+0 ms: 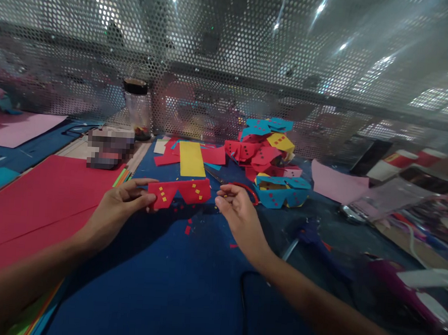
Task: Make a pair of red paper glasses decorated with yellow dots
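My left hand (125, 199) pinches the left end of a red paper eye mask (190, 191), cut with a notch along its lower edge and dotted with small yellow squares. Just off the mask's other end is my right hand (238, 211), its fingers curled and the thumb slightly apart from the forefinger. A tiny yellow speck shows by those fingers; whether it is touched I cannot tell. Behind the mask lies a yellow paper strip (192, 159) on red paper pieces (213, 154). Red-handled scissors (250, 189) are partly hidden behind my right hand. Small red scraps (188, 230) dot the blue table (156, 284).
Finished-looking paper masks (261, 152) in red, blue and yellow are piled at the back, a blue mask (282, 192) in front. On the right lie a blue glue gun (314, 238), its black cable (241, 300) and a purple tool (402, 287). Red sheets (47, 202) and a jar (137, 109) stand left.
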A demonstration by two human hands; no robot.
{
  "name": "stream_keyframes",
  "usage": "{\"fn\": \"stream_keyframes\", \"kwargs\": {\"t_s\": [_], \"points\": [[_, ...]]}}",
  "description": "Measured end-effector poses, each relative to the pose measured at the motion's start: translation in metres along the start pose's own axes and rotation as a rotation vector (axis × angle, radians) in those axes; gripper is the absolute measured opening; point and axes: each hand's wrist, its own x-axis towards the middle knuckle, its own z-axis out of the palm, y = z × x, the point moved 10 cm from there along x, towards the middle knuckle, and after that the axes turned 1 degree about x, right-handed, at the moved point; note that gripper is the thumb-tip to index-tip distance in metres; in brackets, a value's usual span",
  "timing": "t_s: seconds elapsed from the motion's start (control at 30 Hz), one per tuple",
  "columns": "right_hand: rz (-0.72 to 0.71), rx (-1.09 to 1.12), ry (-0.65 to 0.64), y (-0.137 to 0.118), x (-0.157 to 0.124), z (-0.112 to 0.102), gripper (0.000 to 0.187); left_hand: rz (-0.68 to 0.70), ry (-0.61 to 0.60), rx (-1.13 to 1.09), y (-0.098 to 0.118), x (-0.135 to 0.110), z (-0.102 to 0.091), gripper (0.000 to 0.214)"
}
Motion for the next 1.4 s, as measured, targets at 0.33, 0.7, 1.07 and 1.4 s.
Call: {"fn": "stream_keyframes", "kwargs": {"t_s": [0.33,0.7,1.07,1.4], "points": [[0.221,0.198,-0.269,0.011,-0.010,0.035,0.017,-0.030,-0.076,0.076,-0.004,-0.006,0.012,0.049],[0.049,0.011,-0.303,-0.007,-0.015,0.038,0.016,0.334,0.086,0.624,0.068,-0.014,0.012,0.034],[0.003,0.049,-0.323,-0.017,-0.017,0.037,0.014,0.071,-0.327,0.353,0.041,0.006,0.077,0.020],[-0.048,-0.025,-0.336,-0.022,-0.021,0.041,0.015,-0.086,-0.359,0.245,0.023,-0.002,0.079,0.024]]}}
